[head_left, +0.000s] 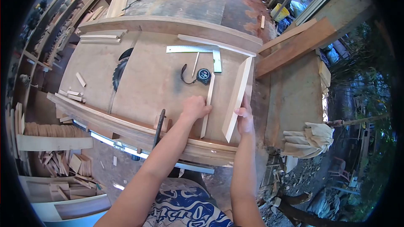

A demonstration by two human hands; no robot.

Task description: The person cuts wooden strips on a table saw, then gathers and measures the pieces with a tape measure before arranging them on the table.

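My right hand is closed on the lower part of a pale wooden board, thumb on its near side. The board stands tilted on its edge at the right of the saw table. My left hand is curled, its fingers at a thin wood strip that lies left of the board; the fingertips are partly hidden. Just above the left hand lie a tape measure with a black wrist strap, a pencil and a try square.
A circular saw blade rises through the plywood table on the left. Small offcuts lie near the front fence, where a clamp stands. A thick timber post slants past the right side.
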